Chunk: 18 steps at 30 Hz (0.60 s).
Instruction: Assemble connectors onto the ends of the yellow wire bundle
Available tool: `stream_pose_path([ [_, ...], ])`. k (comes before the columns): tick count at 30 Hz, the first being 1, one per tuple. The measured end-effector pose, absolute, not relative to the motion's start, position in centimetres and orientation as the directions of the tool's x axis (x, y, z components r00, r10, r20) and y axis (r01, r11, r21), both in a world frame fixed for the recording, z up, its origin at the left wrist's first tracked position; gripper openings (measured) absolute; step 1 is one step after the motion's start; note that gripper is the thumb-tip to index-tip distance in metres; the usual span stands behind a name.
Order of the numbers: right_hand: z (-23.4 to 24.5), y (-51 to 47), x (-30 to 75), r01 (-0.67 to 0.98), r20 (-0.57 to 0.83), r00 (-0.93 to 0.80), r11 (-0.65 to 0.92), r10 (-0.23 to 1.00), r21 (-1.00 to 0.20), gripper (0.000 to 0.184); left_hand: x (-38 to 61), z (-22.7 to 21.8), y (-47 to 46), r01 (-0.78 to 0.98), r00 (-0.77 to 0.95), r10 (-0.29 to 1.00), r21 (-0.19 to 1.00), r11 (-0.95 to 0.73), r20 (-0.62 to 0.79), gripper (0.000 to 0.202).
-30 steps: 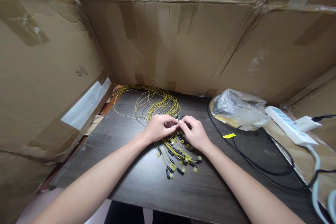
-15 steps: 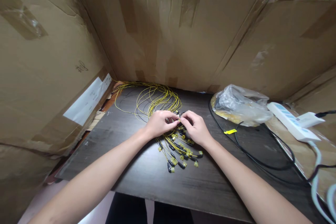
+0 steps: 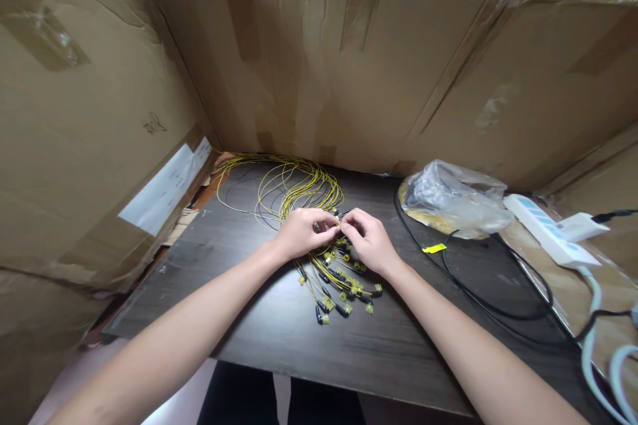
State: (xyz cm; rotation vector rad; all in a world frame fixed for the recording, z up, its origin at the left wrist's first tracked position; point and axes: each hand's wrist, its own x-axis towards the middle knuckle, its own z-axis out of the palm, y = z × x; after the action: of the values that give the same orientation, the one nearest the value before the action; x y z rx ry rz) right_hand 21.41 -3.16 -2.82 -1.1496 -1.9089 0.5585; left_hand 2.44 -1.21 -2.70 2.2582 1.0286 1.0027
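My left hand (image 3: 306, 234) and my right hand (image 3: 367, 239) meet above a bundle of thin yellow cables (image 3: 312, 189). Thumb and fingers of both are pinched together on a small cable connector (image 3: 339, 228) with a bit of yellow on it. Most of this connector is hidden by the fingertips. Below the hands, several black connectors with clear yellow caps (image 3: 343, 311) lie fanned out on the dark table (image 3: 259, 339). The cables run from there under my left hand and loop towards the back left.
A clear plastic bag (image 3: 456, 199) with yellowish contents lies at the back right. Beside it is a white power strip (image 3: 551, 229) with a plugged-in adapter. A black cable (image 3: 478, 295) with a yellow tag curves across the right side. Cardboard walls (image 3: 319, 66) enclose the table.
Both hands stay pinched at nearly the same spot, with only slight finger movement. The whole view has shifted a little; the cables and connectors lie as before.
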Motion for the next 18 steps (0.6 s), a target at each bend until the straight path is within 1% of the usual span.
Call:
stream_pose_path([
  [2, -2.85, -3.10, 21.41, 0.522, 0.424, -0.253, 0.492, 0.870, -0.697, 0.021, 2.43, -2.73, -1.20, 0.452, 0.462, 0.770, 0.630, -0.632, 0.440, 0.014],
  [6, -2.83, -3.07, 21.39, 0.558, 0.435, -0.266, 0.505, 0.860, -0.658, 0.036, 2.39, -2.71, -1.25, 0.462, 0.484, 0.741, 0.583, -0.669, 0.466, 0.016],
  [8, -2.78, -3.14, 21.36, 0.562, 0.436, -0.269, 0.508, 0.859, -0.653, 0.040, 2.40, -2.66, -1.30, 0.474, 0.485, 0.739, 0.569, -0.672, 0.469, 0.016],
  [10, -2.73, -3.22, 21.33, 0.550, 0.435, -0.257, 0.500, 0.863, -0.668, 0.036, 2.43, -2.61, -1.34, 0.490, 0.478, 0.744, 0.562, -0.666, 0.466, 0.015],
  [14, -2.68, -3.28, 21.30, 0.525, 0.428, -0.229, 0.481, 0.875, -0.703, 0.021, 2.48, -2.59, -1.33, 0.495, 0.474, 0.753, 0.569, -0.657, 0.457, 0.014],
  [16, -2.70, -3.23, 21.31, 0.536, 0.429, -0.230, 0.481, 0.874, -0.693, 0.023, 2.49, -2.62, -1.32, 0.478, 0.480, 0.749, 0.579, -0.660, 0.457, 0.015],
  [18, -2.73, -3.18, 21.32, 0.560, 0.433, -0.242, 0.489, 0.868, -0.669, 0.030, 2.49, -2.64, -1.34, 0.464, 0.484, 0.745, 0.587, -0.663, 0.459, 0.015],
])
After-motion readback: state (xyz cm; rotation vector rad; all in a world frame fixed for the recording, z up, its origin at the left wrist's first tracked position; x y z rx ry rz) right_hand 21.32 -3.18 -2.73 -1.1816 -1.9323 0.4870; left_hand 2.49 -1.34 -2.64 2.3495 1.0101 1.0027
